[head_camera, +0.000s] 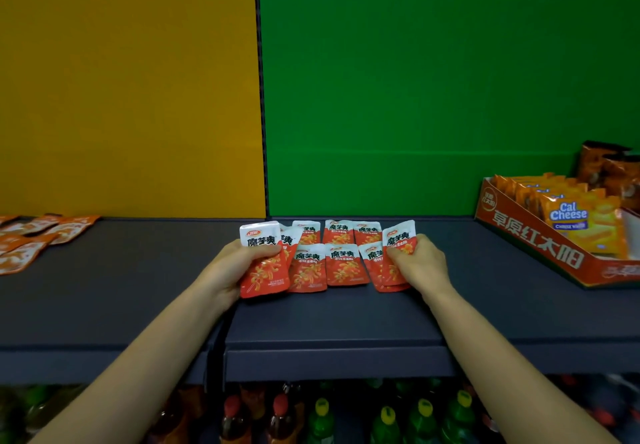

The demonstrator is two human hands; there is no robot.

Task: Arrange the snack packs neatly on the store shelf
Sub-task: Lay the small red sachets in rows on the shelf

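Shelf: the dark store shelf point(138, 305) carries everything. The task's red snack packs point(341, 263) sit at its middle, close to the green back panel point(433, 97).
Red block: two rows lie flat and face-up with their edges nearly touching and mostly square. I judge this to be the finished part.
Orange packs: a loose scatter point(31, 239) lies at the shelf's far left, well apart from the block, overlapping at odd angles. If these belong to the job, they are still to be sorted.
Left hand: the left hand point(232, 267) has its fingers curled round the left-end pack point(265, 270), which is tilted and not yet laid flat.
Right hand: the right hand point(420, 263) pinches the right-end pack point(398, 239), which is also tilted.
Progress: the red block looks well along, with only its two ends left to square up and set down.
Hidden, left edge: the frame cuts off the orange scatter, so it cannot be counted.
Hidden, right end: packs seem stacked under the right hand, but how many is unclear.
Hidden, left end: the held pack covers most of another pack point(290, 240) behind it, so its alignment cannot be judged.
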